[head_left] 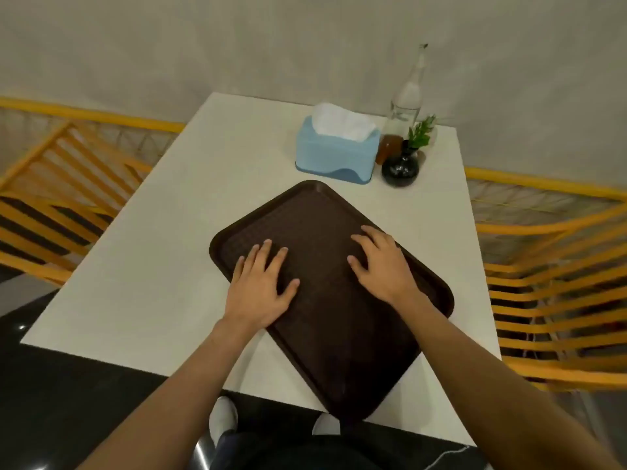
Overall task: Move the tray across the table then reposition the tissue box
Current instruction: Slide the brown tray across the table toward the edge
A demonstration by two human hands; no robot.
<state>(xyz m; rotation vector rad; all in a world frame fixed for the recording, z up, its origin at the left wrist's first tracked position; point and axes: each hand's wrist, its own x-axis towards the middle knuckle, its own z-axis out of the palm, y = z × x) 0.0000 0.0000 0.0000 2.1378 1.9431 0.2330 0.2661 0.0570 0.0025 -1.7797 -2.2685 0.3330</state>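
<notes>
A dark brown rectangular tray [334, 337] lies at an angle on the white table [152, 252], its near corner hanging over the table's front edge. My left hand [259, 286] rests flat on the tray's left part, fingers spread. My right hand [381, 262] lies flat on its right part, fingers spread too. Neither hand grips anything. Beyond the tray's far corner stands a light blue tissue box [337, 150] with white tissue sticking out of the top.
Right of the tissue box stand a small black vase with a green sprig [401, 166], a small amber jar [386, 147] and a tall clear glass bottle [407, 93]. Yellow slatted chairs flank the table on the left [51, 212] and right [549, 286]. A grey wall is behind.
</notes>
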